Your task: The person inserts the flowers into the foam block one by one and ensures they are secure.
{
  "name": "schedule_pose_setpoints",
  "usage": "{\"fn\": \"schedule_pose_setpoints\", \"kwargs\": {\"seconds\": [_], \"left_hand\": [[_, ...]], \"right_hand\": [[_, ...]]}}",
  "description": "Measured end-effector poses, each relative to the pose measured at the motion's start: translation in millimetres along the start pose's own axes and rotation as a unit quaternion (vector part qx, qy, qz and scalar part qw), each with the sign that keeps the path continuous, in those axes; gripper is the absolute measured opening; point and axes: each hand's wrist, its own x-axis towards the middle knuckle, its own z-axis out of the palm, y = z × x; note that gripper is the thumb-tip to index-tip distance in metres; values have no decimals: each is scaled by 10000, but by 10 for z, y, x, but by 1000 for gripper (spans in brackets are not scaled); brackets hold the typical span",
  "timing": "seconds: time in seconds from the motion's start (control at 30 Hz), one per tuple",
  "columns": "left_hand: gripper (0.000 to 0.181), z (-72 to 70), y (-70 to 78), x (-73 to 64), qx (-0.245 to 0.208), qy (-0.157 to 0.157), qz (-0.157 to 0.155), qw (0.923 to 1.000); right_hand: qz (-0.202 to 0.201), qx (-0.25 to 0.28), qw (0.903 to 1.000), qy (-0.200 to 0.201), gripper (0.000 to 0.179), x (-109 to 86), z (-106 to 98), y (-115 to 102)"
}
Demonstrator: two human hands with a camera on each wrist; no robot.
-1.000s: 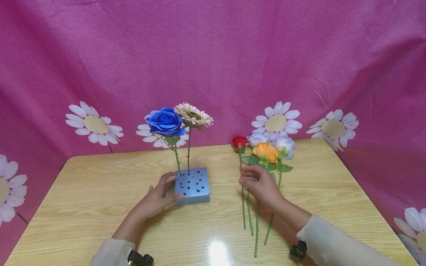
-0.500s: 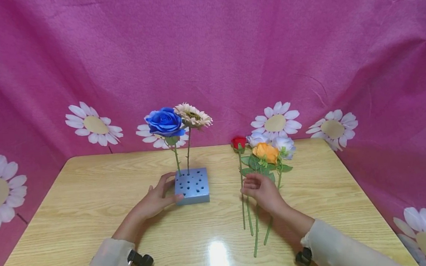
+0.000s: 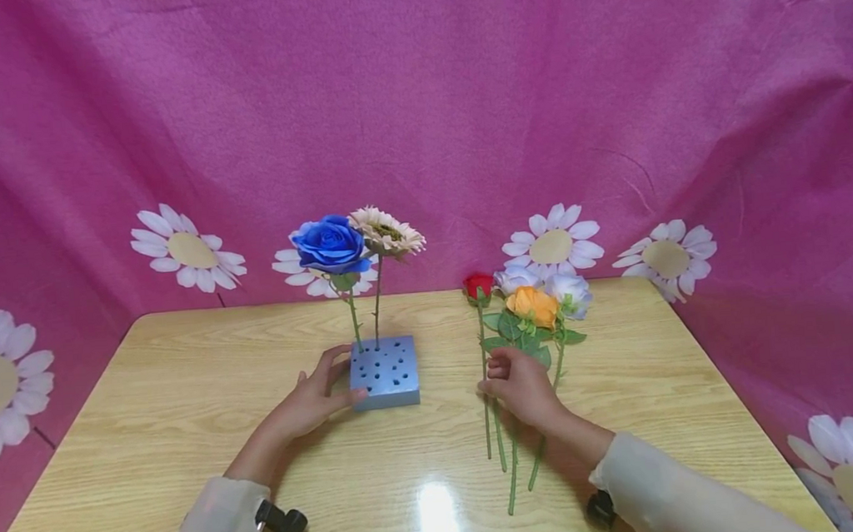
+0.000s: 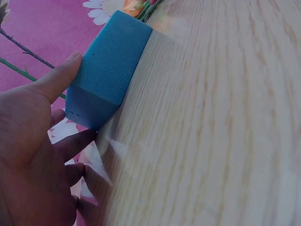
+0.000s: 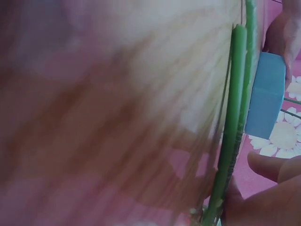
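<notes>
Since a second ago, the right hand [image 3: 524,387] has slid toward the near edge of the bench [image 3: 202,375], along the stems [image 3: 513,476]. From the head, the left hand [image 3: 320,398] grips the left side of the blue block [image 3: 384,369], which sits midway between the bench's side edges; a blue rose [image 3: 330,245] and a cream flower [image 3: 387,233] stand upright in its holes. Right of it lie a red rose [image 3: 479,285], an orange rose [image 3: 533,305] and pale flowers [image 3: 570,291], heads by the far edge. Left wrist: thumb and fingers are clamped at the block's end. Right wrist: the thumb shows clear of the green stems; whether the fingers grip one, I cannot tell.
</notes>
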Motion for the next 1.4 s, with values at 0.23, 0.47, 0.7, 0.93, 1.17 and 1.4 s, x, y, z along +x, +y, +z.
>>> {"fn": "schedule_pose_setpoints", "kwargs": {"seconds": [0.23, 0.47, 0.7, 0.93, 1.17, 1.4], "left_hand": [[86, 1, -9, -8, 26, 2, -37, 10000], [85, -3, 7, -7, 52, 2, -17, 10000], [85, -3, 16, -10, 27, -24, -14, 10000], [86, -2, -3, -7, 16, -47, -33, 10000], [86, 0, 3, -5, -15, -49, -23, 10000], [85, 5, -3, -4, -27, -40, -21, 10000]], "right_hand": [[-134, -478, 9987, 57, 54, 41, 29, -15], [-285, -831, 9961, 82, 49, 83, 70, -37], [-383, -1298, 9908, 46, 38, 141, 64, -67], [-305, -1715, 9846, -135, 35, 190, 43, -123], [-61, -1550, 9876, -233, 38, 241, 35, -158], [242, -933, 9951, -232, 40, 265, 10, -131]]}}
